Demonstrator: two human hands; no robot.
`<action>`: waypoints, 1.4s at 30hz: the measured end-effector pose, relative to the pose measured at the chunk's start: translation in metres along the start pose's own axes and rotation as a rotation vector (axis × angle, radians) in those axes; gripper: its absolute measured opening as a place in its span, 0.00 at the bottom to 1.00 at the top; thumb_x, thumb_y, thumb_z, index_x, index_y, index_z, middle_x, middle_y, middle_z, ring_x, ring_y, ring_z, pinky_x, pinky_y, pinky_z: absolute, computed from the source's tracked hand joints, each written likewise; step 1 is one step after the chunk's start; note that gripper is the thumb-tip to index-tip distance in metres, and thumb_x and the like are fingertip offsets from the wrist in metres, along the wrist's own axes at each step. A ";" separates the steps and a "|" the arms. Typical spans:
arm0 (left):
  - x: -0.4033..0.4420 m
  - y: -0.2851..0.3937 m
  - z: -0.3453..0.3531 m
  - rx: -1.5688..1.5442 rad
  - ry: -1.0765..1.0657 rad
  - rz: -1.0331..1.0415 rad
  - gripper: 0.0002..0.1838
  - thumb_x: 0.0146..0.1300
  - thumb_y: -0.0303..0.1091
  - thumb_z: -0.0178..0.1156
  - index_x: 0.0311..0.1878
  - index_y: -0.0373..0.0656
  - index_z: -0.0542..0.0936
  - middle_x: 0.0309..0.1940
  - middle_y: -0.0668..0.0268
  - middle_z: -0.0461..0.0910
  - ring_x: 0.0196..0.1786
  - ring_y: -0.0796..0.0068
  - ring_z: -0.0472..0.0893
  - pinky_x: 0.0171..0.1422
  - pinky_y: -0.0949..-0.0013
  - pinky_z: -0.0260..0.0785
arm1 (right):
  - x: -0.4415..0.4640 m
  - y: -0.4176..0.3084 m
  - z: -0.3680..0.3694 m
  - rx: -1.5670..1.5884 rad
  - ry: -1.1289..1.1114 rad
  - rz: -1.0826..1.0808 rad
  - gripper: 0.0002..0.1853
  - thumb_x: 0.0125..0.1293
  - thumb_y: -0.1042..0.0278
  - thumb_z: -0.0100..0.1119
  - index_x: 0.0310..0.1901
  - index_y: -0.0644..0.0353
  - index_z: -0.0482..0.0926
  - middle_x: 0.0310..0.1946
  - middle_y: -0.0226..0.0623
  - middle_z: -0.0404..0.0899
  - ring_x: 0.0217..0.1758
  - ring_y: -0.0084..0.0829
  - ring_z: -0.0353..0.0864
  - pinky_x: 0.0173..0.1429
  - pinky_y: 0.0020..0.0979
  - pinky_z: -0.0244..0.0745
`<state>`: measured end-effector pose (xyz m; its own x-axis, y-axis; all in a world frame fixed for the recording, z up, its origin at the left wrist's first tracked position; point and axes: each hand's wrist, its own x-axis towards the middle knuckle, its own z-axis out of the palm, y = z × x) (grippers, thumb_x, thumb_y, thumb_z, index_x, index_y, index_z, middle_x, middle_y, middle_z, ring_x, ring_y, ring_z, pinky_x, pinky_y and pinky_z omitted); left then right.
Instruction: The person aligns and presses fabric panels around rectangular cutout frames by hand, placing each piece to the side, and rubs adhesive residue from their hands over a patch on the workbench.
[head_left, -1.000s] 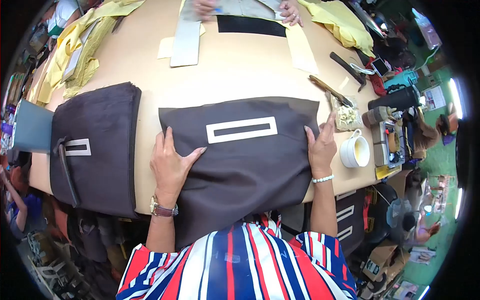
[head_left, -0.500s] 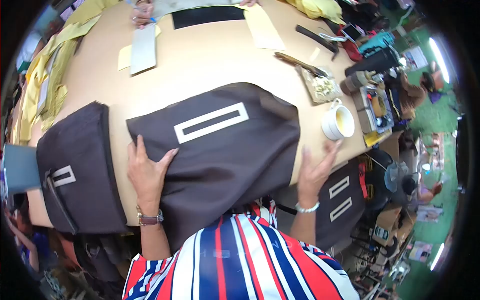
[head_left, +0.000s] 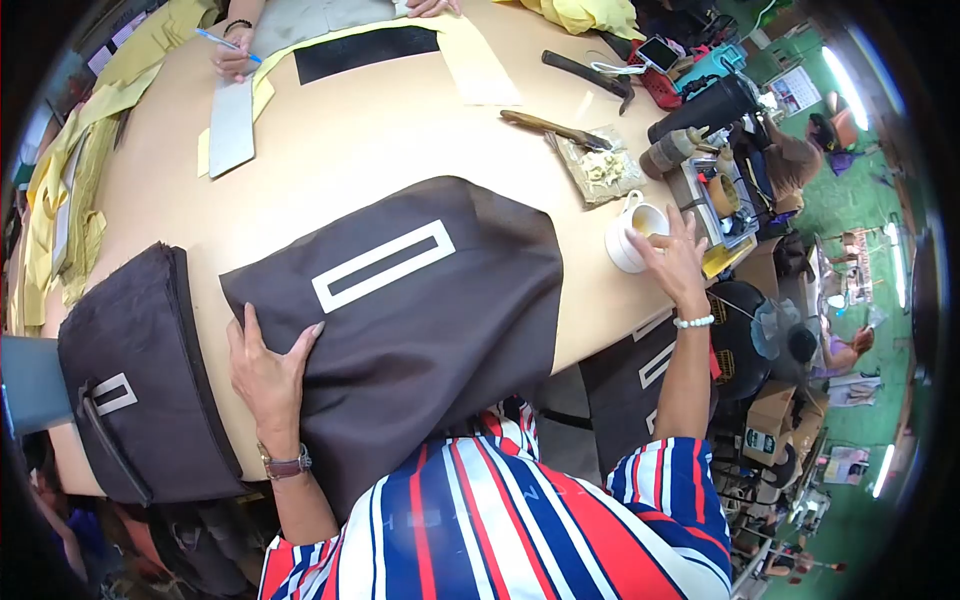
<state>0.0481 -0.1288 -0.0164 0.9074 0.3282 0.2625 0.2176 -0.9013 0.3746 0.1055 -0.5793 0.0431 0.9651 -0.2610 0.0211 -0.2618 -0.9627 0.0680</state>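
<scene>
Fabric (head_left: 430, 350), dark brown, creased, lies on the table (head_left: 330, 130), its long pale rectangular frame (head_left: 389, 277) slanting up rightward; left hand (head_left: 268, 378) splays on it; right hand (head_left: 678, 262), fingers parted, meets white cup (head_left: 622, 250), grip unclear.

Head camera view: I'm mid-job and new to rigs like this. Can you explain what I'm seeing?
There is no robot: these are a person's two bare hands, seen from one camera worn on the head, looking forward and down. Every picture comes from it. The left hand rests, fingers spread, on a dark cloth bearing a white rectangular frame. The right hand is at the white cup; whether it grips is unclear. A dark cloth stack lies to the left, a hammer farther back. Across the table, another person's hand holds a blue pen.
</scene>
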 end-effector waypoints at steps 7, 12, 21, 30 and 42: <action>-0.001 -0.001 0.001 -0.026 0.020 0.022 0.41 0.39 0.50 0.73 0.52 0.29 0.73 0.45 0.50 0.72 0.43 0.50 0.76 0.46 0.58 0.70 | -0.043 0.007 -0.006 -0.045 0.324 -0.058 0.13 0.49 0.77 0.51 0.34 0.53 0.82 0.65 0.48 0.58 0.72 0.55 0.46 0.65 0.71 0.36; -0.002 -0.007 0.004 -0.010 0.035 0.055 0.41 0.39 0.50 0.73 0.52 0.29 0.73 0.44 0.48 0.72 0.43 0.49 0.76 0.46 0.58 0.70 | -0.056 -0.027 -0.016 -0.001 0.306 -0.179 0.17 0.44 0.84 0.46 0.33 0.56 0.82 0.59 0.48 0.65 0.66 0.52 0.57 0.65 0.60 0.48; -0.001 -0.004 0.001 -0.021 0.033 0.043 0.40 0.39 0.50 0.73 0.51 0.27 0.74 0.42 0.50 0.73 0.41 0.52 0.77 0.44 0.59 0.71 | -0.063 -0.191 0.002 0.940 -0.021 -0.632 0.25 0.44 0.87 0.42 0.45 0.61 0.79 0.51 0.52 0.70 0.55 0.49 0.71 0.60 0.37 0.65; -0.002 -0.005 0.001 -0.022 0.027 0.036 0.41 0.39 0.51 0.73 0.51 0.28 0.74 0.44 0.50 0.72 0.42 0.52 0.77 0.45 0.59 0.70 | -0.051 -0.201 0.056 0.256 0.129 -0.603 0.31 0.52 0.81 0.47 0.61 0.50 0.69 0.64 0.51 0.58 0.65 0.50 0.59 0.68 0.44 0.54; -0.002 -0.005 0.002 -0.045 0.027 0.040 0.41 0.39 0.51 0.73 0.51 0.26 0.74 0.43 0.50 0.72 0.42 0.50 0.76 0.45 0.58 0.70 | -0.074 -0.215 0.046 -0.233 0.225 -0.571 0.27 0.59 0.69 0.49 0.61 0.68 0.64 0.66 0.42 0.56 0.64 0.42 0.61 0.66 0.45 0.56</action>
<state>0.0461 -0.1254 -0.0201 0.9047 0.3006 0.3019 0.1647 -0.9002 0.4030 0.0903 -0.3560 -0.0188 0.9350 0.3324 0.1235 0.2738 -0.8981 0.3442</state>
